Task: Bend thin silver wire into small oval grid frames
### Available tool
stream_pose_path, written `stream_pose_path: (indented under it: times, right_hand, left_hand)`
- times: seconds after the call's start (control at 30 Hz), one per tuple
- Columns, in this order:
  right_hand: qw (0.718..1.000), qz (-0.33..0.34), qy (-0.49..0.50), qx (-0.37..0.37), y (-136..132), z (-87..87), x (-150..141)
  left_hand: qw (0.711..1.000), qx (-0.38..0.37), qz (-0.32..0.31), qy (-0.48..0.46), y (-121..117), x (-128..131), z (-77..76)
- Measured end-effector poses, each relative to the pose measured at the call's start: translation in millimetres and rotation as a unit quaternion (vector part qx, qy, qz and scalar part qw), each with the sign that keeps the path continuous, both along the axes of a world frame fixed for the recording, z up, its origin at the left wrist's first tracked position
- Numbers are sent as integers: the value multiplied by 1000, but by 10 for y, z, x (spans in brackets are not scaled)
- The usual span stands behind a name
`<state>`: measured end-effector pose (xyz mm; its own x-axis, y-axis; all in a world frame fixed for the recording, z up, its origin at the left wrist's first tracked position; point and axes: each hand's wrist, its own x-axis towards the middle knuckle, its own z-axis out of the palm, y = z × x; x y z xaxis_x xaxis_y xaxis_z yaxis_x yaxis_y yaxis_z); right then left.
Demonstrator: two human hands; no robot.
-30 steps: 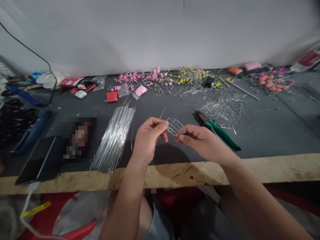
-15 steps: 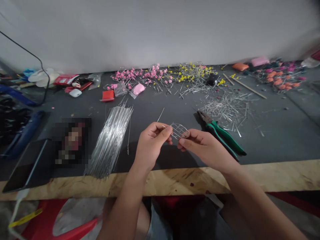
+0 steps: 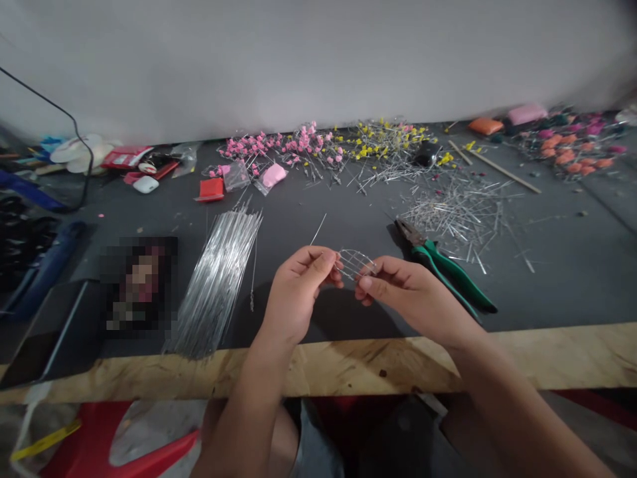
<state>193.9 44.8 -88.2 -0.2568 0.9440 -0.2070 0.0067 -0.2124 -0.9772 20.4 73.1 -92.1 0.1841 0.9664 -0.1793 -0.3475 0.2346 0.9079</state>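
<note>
Between my hands is a small wire lattice [image 3: 354, 263], a curved outline crossed by thin wires. My left hand [image 3: 306, 282] pinches its left end between thumb and fingers. With thumb and fingertips, my right hand [image 3: 393, 282] grips the right end. A loose wire end sticks up behind my left fingers. Green-handled pliers [image 3: 445, 265] lie just beyond my right hand. To the left of my left hand lies a bundle of straight silver wires [image 3: 219, 272], with a single twisted wire [image 3: 253, 292] beside it.
Pink-tipped wires [image 3: 279, 146] and yellow-tipped wires [image 3: 388, 139] line the back. A heap of short wires [image 3: 458, 209] lies behind the pliers. Orange and magenta pieces [image 3: 572, 153] sit far right. A tablet [image 3: 50, 332] rests near the wooden front edge [image 3: 348, 372].
The camera view has shifted slightly, moving the left-side items leftward. Both hands keep hold of the wire lattice, which has tilted a little; the left fingers have shifted slightly on it.
</note>
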Motion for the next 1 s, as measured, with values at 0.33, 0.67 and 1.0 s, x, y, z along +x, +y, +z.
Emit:
stream_pose_path:
  times: [0.33, 0.67, 1.0]
  right_hand:
    - [999, 42, 1, 2, 29, 15, 67]
    - [995, -37, -83, 32, 55, -21, 65]
    - [992, -32, -114, 41, 19, -12, 56]
  left_hand:
    - [980, -70, -141, -119, -12, -109, 40]
    - [990, 61, 83, 97, -23, 94, -58]
    - [915, 256, 133, 282, -59, 110, -158]
